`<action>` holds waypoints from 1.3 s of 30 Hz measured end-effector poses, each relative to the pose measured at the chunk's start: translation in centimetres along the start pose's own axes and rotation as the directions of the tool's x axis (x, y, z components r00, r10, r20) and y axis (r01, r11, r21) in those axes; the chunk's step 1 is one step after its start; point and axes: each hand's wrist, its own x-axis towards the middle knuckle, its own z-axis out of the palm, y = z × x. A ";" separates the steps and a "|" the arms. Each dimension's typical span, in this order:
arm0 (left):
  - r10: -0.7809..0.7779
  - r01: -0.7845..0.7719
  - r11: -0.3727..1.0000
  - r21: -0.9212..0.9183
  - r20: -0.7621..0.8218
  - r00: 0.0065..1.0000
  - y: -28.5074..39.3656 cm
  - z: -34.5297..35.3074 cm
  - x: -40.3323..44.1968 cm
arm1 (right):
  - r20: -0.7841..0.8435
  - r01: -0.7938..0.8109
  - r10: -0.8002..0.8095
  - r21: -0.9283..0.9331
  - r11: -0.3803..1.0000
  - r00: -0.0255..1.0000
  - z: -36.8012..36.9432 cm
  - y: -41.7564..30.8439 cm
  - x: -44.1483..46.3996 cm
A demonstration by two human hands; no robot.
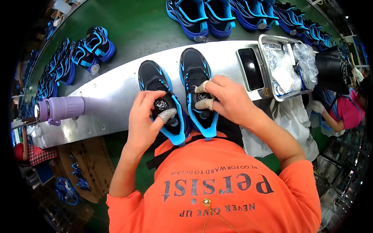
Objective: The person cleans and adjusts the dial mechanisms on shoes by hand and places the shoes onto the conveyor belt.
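Observation:
Two black and blue sneakers stand side by side before me, toes pointing away. My left hand (145, 116) grips the tongue of the left sneaker (149, 72); its thumb wears a pale finger cover. A round lacing dial (162, 104) shows between its thumb and fingers. On the right sneaker (193, 62), my right hand (223, 99) pinches the tongue area around a dark dial (202, 96), two covered fingertips pressing there. Parts of both tongues are hidden behind my fingers.
A metal ledge (112, 85) carries a purple bottle (66, 108), a phone (250, 69) and a metal tray (262, 40) of small bagged parts. Rows of sneakers (190, 15) stand on the green belt (140, 23) beyond. Co-workers are at both sides, including one in a pink sleeve (347, 112).

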 end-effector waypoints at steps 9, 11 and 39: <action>-0.032 0.032 0.999 -0.038 -0.004 0.999 -1.0 0.8 0.4 | -0.013 -0.030 0.030 -0.014 0.999 0.999 0.6 -0.1 -0.7; -0.011 0.011 1.000 -0.018 -0.013 1.000 -0.9 0.9 0.4 | 0.017 0.046 -0.047 0.080 0.996 0.999 0.1 0.3 0.0; 0.018 0.010 0.970 -0.243 0.112 0.994 -2.5 1.1 1.1 | -0.173 -0.079 0.105 0.150 0.986 0.979 -0.3 1.3 -1.8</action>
